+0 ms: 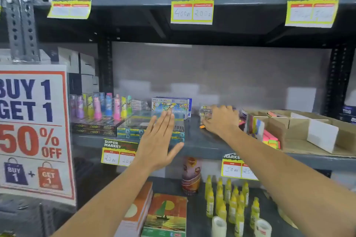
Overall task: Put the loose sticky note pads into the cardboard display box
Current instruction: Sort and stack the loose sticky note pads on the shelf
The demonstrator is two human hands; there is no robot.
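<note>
A brown cardboard display box [316, 146] with white dividers sits on the right of the middle shelf. Neon pink, orange and yellow sticky note pads [270, 139] lie at its left end. My right hand [221, 120] reaches over the shelf just left of the box, its fingers curled around a small clear pack of sticky notes [205, 112]. A small orange piece [201, 126] lies on the shelf under that hand. My left hand [159, 140] hovers flat, fingers together and thumb out, in front of the blue boxes, holding nothing.
Blue boxes [171, 107] and flat teal packs [133, 127] stand left of centre, with coloured bottles [100, 107] further left. A large sale sign [34, 131] hangs at the left. Yellow glue bottles [231, 200], tape rolls and notebooks [165, 215] fill the shelf below.
</note>
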